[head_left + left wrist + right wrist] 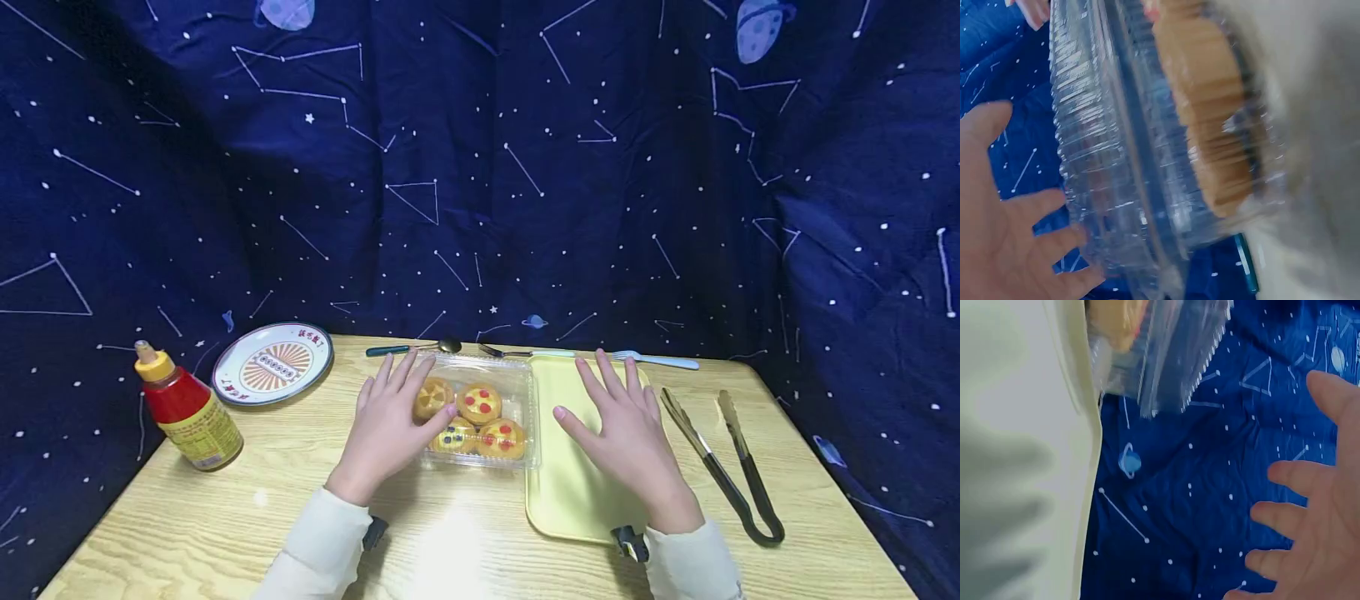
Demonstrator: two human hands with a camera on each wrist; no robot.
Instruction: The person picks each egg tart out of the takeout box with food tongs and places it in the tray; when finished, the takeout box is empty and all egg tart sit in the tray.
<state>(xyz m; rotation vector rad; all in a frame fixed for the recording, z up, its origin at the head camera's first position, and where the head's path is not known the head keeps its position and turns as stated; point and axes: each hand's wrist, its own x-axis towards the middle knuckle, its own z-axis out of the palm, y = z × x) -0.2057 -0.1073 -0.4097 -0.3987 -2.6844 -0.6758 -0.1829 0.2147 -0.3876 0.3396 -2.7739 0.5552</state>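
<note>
Head view looks down on a pale wooden tabletop (225,517) backed by a dark blue cloth printed with stars and constellations. Near the middle sits a clear plastic box (517,392), lid shut, with four small decorated tarts (479,403) inside. The left hand (386,425) lies with fingers straight and relaxed along the box's left side, fingertips reaching over its near-left corner and touching the plastic. The right hand (626,429) rests flat, fingers spread and gripping nothing, on a pale yellow tray (562,492) just right of the box.

To my eye, the person is steadying the box just ahead of opening it. The next move would call for one hand to hold the base down while the other finds the lid's edge and lifts; the thin plastic may flex or slide.

Both forearms, in cream sleeves, come in from the near edge, wrists low.

The left wrist view shows the ribbed wall of the box up close, with the open palm beside it. The right wrist view shows the tray's edge and a spread, empty hand.

Elsewhere: a red sauce bottle (187,412) at the near left, a patterned plate (272,363) beyond it, a spoon (416,347) and fork (652,359) along the far edge, black tongs (731,467) at the right.
</note>
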